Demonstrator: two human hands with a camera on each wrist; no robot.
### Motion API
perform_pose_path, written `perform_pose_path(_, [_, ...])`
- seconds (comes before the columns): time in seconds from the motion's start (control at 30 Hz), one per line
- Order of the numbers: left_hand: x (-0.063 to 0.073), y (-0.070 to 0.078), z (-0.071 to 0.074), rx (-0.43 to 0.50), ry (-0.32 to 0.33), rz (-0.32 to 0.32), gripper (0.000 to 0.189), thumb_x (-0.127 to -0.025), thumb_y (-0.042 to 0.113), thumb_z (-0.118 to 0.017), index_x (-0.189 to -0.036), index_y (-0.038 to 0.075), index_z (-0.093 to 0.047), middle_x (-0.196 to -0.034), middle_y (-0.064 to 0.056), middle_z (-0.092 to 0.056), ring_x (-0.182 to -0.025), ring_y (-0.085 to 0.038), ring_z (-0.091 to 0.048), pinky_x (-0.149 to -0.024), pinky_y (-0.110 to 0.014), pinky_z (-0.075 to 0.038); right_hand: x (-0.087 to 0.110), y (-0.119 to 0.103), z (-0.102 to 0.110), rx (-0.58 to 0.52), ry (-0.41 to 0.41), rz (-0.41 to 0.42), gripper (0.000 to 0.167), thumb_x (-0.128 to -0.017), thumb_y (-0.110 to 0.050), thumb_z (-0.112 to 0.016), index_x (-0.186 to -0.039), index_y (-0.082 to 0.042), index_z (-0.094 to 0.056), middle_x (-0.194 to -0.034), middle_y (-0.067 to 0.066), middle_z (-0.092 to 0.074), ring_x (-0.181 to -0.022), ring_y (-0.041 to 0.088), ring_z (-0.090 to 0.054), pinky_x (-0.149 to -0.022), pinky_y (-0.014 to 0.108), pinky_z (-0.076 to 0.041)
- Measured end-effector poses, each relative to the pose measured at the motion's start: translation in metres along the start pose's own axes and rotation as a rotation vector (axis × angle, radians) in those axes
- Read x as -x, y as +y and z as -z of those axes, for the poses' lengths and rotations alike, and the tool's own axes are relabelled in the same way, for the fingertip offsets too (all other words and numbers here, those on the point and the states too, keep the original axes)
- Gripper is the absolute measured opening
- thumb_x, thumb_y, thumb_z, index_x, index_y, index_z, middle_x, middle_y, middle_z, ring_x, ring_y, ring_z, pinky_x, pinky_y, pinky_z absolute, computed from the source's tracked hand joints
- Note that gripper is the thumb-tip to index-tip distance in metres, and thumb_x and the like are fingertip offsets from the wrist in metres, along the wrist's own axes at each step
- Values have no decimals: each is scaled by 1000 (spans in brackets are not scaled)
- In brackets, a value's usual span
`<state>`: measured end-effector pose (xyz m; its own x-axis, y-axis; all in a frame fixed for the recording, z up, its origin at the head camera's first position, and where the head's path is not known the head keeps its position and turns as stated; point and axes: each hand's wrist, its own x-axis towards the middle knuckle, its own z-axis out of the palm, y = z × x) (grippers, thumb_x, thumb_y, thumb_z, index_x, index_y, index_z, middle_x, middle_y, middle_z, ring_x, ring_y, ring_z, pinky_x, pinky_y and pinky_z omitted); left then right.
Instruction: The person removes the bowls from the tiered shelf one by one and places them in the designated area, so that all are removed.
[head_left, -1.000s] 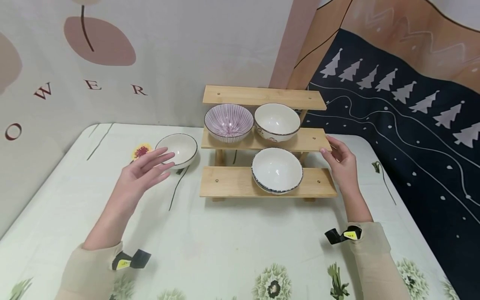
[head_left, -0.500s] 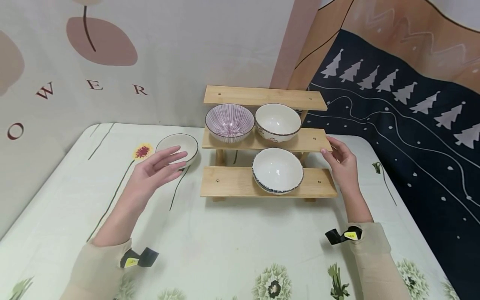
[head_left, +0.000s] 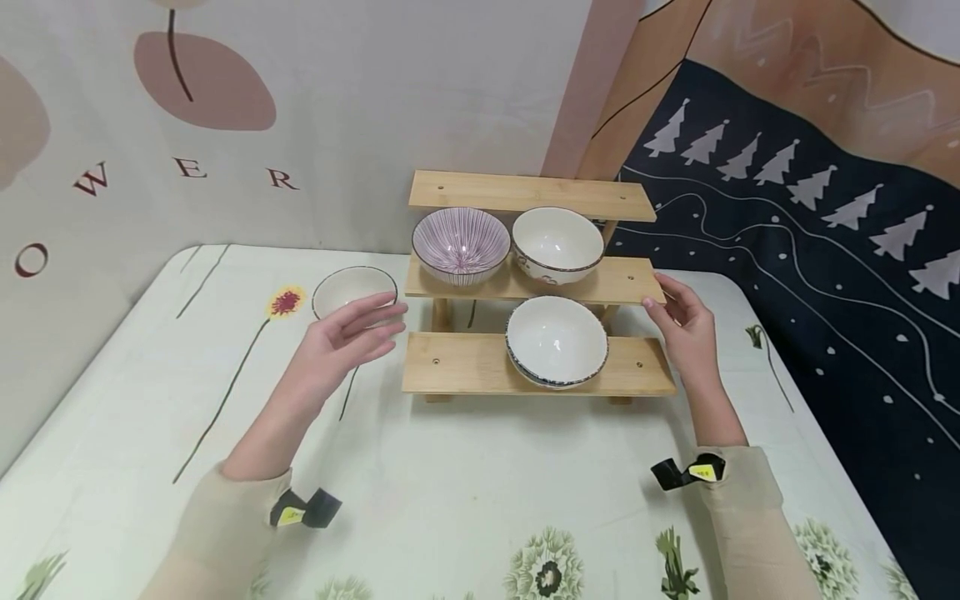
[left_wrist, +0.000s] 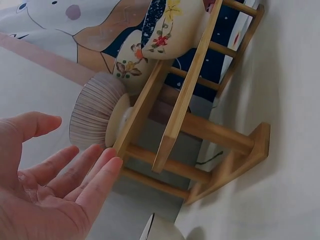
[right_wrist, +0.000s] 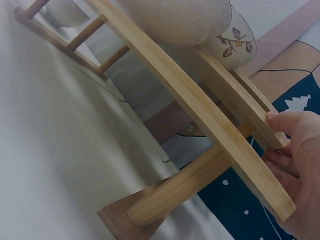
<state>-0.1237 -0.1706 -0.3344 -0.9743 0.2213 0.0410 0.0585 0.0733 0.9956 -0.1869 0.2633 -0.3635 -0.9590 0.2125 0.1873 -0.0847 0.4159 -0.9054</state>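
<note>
A three-tier wooden shelf rack stands on the table. My right hand grips the right end of its middle board, thumb on top and fingers curled beneath, as the right wrist view shows. My left hand, fingers extended and holding nothing, is in front of a white dark-rimmed bowl, partly hiding it; the left wrist view shows it near the boards' left ends. On the middle board sit a purple-striped bowl and a white bowl. Another white bowl with a blue-patterned rim rests on the lowest board.
A pale flower-printed cloth covers the table. Behind it hangs a light printed backdrop, and a dark backdrop with tree shapes runs along the right. The rack's top board carries no bowl.
My left hand has moved right, across the front of the white bowl on the table, towards the rack. The right hand keeps its grip, and the bowls stay in place.
</note>
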Motion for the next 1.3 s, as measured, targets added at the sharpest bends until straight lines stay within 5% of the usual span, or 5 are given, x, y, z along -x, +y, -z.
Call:
perform_pose_path(0.37, [-11,2,-21,-20,-46,-8,49,-101,16,-58,-148,10,-46,-148,-20,-52,-121,-10,-64,-101,-26,-55,1,-1,0,12,9,-8,49,-100,-21,-61,-147,-13,-49,-152,8,-50,-138,24,-51,-116,28,-44])
perform_pose_path(0.57, [-19,4,-34,-9,-72,-16,49,-100,12,-58,-147,6,-46,-146,-20,-53,-114,-4,-66,-101,-29,-56,1,-1,1,18,9,-3,49,-100,-21,-61,-147,-12,-49,-151,8,-50,-137,25,-51,-114,27,-45])
perform_pose_path(0.83, [-27,4,-50,41,-102,-8,49,-99,9,-59,-146,6,-47,-146,-19,-54,-128,-32,-60,-102,-35,-55,1,0,1,8,5,-2,50,-100,-20,-61,-147,-11,-49,-150,9,-51,-137,25,-51,-116,29,-44])
perform_pose_path(1.3, [-34,3,-72,55,-125,-16,48,-97,9,-60,-144,6,-49,-143,-15,-57,-126,-35,-61,-99,-37,-57,1,2,-1,21,13,-6,49,-100,-24,-61,-146,-12,-50,-150,9,-51,-136,24,-52,-112,24,-46])
